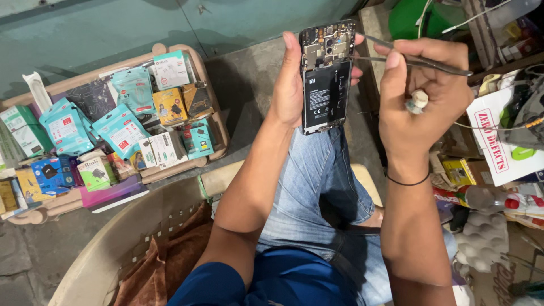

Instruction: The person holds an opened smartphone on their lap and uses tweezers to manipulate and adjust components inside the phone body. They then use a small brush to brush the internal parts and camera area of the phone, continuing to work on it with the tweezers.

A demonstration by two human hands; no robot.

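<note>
An opened phone [324,76] is gripped upright in the left hand [290,85], above the denim-clad lap. Just right of the phone, tweezers [416,59] are pinched in the closed right hand [422,96], tips touching its upper part.

The opened phone [324,79] stands upright in the left hand [290,85]. To its right, touching its top, tweezers [416,59] sit in the right hand [422,99]. Left of the phone lies a tray [218,122] holding boxes; below-left of the phone, a basket [113,243].
</note>
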